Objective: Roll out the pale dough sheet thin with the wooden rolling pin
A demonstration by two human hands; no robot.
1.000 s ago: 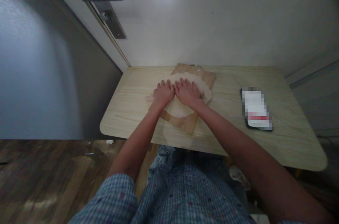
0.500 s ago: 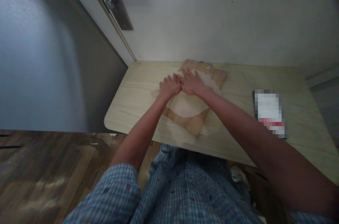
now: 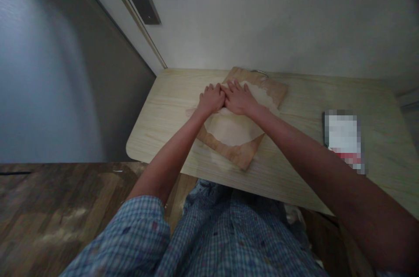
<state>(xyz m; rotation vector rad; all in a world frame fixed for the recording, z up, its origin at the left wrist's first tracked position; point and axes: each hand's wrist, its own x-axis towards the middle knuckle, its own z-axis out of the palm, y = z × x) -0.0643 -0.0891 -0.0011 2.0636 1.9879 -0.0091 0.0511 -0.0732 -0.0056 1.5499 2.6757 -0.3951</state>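
Spanning the space before a white door (image 3: 262,19), a pale wood-grain table (image 3: 157,106) bears a brown board (image 3: 225,148) set at an angle. A thin, pale sheet of dough (image 3: 234,130), ragged at its edges, lies across most of the board. Well apart to the right on the table sits a dark-edged flat object (image 3: 343,137), its top pixelated. A person in a blue checked shirt leans both hands over the dough: the right hand (image 3: 240,98), palm down, fingers spread open, and the left hand (image 3: 212,99), fingers slightly parted and gently bent, touch at the thumbs. A pinkish rod end (image 3: 190,112) shows beside the left hand, the rest hidden; whether either hand grips it cannot be told. A metal loop (image 3: 260,72) marks the board's far edge.
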